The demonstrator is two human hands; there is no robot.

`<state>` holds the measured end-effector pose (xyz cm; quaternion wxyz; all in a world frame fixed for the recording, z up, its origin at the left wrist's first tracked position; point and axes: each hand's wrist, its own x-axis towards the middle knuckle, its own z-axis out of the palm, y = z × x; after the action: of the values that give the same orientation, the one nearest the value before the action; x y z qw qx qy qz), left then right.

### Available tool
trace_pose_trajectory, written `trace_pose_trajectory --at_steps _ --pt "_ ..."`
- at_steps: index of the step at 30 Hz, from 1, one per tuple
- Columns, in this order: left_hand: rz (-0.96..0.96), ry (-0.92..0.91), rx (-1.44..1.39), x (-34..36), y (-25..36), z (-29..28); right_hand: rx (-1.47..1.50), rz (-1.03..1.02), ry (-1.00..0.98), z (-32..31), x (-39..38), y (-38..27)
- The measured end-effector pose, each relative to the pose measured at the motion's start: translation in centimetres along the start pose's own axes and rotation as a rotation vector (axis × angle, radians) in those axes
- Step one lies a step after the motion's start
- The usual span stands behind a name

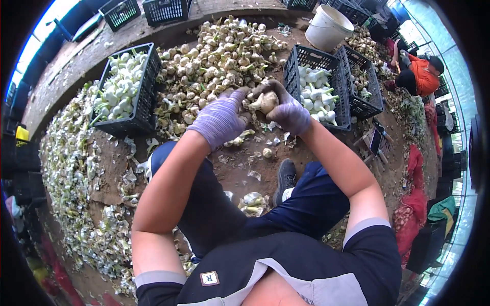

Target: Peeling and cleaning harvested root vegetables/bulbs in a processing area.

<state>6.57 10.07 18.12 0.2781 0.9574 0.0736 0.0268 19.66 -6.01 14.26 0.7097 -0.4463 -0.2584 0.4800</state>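
Note:
My right hand (pixel 290 111), in a purple-grey work glove with dirty fingertips, is closed round a garlic bulb (pixel 266 102) with brownish dry skin. Just left of the bulb is my left hand (pixel 222 117), gloved alike, its fingers curled in toward it. Whatever those fingers pinch is hidden. Beyond both hands spreads a big heap of unpeeled garlic bulbs (pixel 224 56). A black crate (pixel 140 104) of cleaned white garlic stands to the left. Another black crate (pixel 343 104), partly filled with cleaned white bulbs, is close by my right hand.
A third crate (pixel 375 104) holds some garlic, with a white bucket (pixel 329 29) behind. Peeled skins (pixel 76 199) cover the ground at left. A phone (pixel 375 142) rests near a small wooden stool at right. Red net sacks (pixel 412 204) lie farther right. Another person in orange (pixel 424 76) crouches far right.

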Motion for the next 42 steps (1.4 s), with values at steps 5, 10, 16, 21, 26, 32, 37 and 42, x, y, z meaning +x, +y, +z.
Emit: trace_pose_trajectory --at_steps 5,10,16,21,26,32,37,42 --pt "-0.036 -0.064 -0.602 -2.0 0.5 1.9 -0.264 -0.276 -0.023 1.9 -4.5 0.2" --pt "0.074 0.215 -0.721 -4.2 -0.1 3.2 0.148 0.181 -0.006 2.5 -5.2 1.4" --pt "-0.292 0.227 -1.715 -5.6 1.4 3.1 -0.483 -0.763 -0.003 2.7 -3.6 4.6" --pt "-0.15 0.285 -1.61 -5.4 2.7 2.8 -1.072 -1.127 0.162 4.8 -4.4 3.1" --pt "-0.06 0.322 -1.453 -2.6 3.3 2.6 -1.148 -1.149 0.279 3.5 -3.8 1.6" --pt "-0.009 0.315 -1.256 1.9 3.4 3.6 -0.916 -0.821 0.328 0.7 -3.6 -0.5" --pt "0.015 0.392 -1.214 4.2 1.7 6.8 -0.183 -0.453 0.346 -0.9 -4.3 -0.2" --pt "-0.125 0.257 -1.254 5.3 2.3 6.8 0.003 -0.21 0.307 -3.2 -3.8 0.0"
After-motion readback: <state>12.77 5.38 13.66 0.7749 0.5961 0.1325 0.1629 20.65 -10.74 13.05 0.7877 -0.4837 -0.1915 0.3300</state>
